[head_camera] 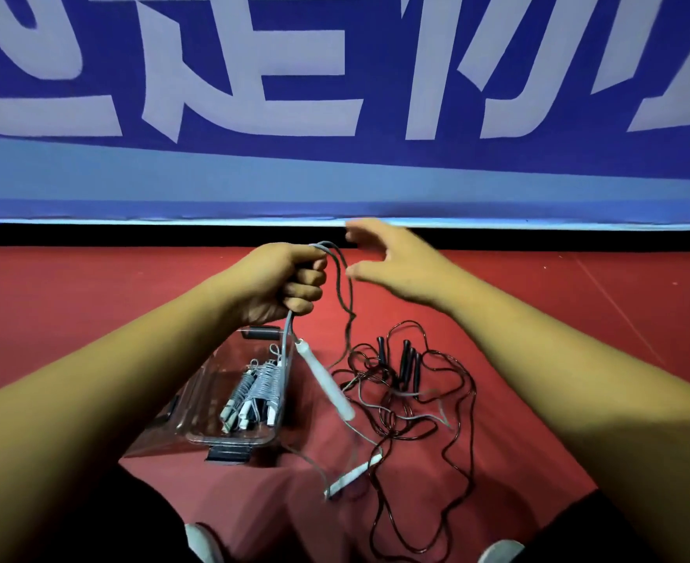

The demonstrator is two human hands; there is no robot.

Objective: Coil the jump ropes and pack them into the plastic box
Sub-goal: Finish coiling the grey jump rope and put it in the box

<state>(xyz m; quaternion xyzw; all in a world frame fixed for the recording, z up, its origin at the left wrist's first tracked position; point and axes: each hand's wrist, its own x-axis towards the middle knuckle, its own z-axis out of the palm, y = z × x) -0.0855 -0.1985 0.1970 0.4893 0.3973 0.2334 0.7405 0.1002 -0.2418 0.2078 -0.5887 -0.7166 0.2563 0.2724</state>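
My left hand (284, 280) is closed around the cord of a grey jump rope (340, 274), held up above the floor. One white handle (327, 379) of that rope dangles below my fist; the other white handle (353, 477) lies on the red floor. My right hand (396, 262) hovers open just right of the cord loop, touching nothing. Below my left hand stands the clear plastic box (213, 424), which holds coiled grey ropes (254, 392) with white handles. Right of the box lies a tangled heap of black jump ropes (412, 384) with black handles.
A blue wall banner (335, 95) with large white characters rises behind the red floor (91, 286). The box has dark latches at its far end (264, 332) and near end (229, 455). My knees and white shoe tips (201, 540) frame the bottom edge.
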